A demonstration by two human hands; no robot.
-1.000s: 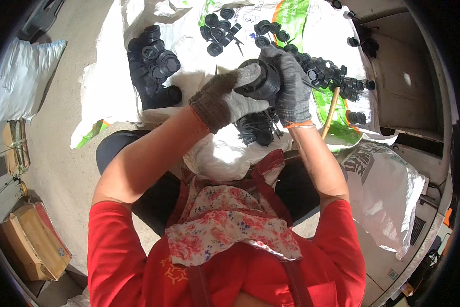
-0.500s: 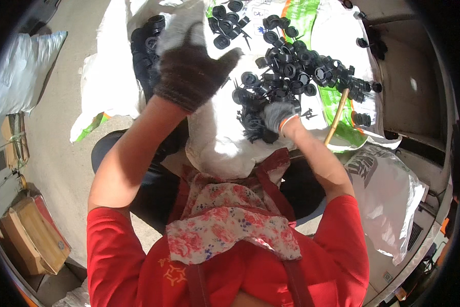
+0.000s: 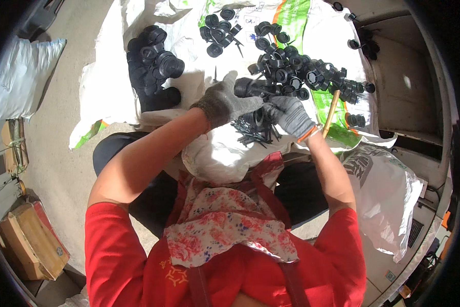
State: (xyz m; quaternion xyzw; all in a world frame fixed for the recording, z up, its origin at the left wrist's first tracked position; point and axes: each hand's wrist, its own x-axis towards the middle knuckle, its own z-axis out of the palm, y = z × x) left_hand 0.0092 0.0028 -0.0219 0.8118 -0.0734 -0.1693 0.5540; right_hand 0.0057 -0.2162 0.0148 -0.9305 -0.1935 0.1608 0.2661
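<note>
My left hand (image 3: pixel 226 102), in a grey knit glove, curls its fingers and thumb around a short stack of black plastic caps (image 3: pixel 246 87) over the white sacking. Close beside it, my right hand (image 3: pixel 291 116), gloved in grey as well, has its fingers drawn together at the left hand's thumb; what they pinch is hidden. Beyond both hands spreads a heap of loose black caps (image 3: pixel 295 66), some with thin plastic stems. Thin black stem pieces (image 3: pixel 255 134) lie just below the hands. On the left, stacked black caps (image 3: pixel 155 69) rest in a dark group.
A bamboo stick (image 3: pixel 332 112) slants beside the heap on the white and green sack (image 3: pixel 209 153). Another small cluster of caps (image 3: pixel 219 33) lies farther off. A white plastic bag (image 3: pixel 380 189) stands at right, a cardboard box (image 3: pixel 35 238) at lower left.
My left hand has come from the stacked caps at left toward the right hand and closed on caps. My right hand has shifted slightly, staying by the heap.
</note>
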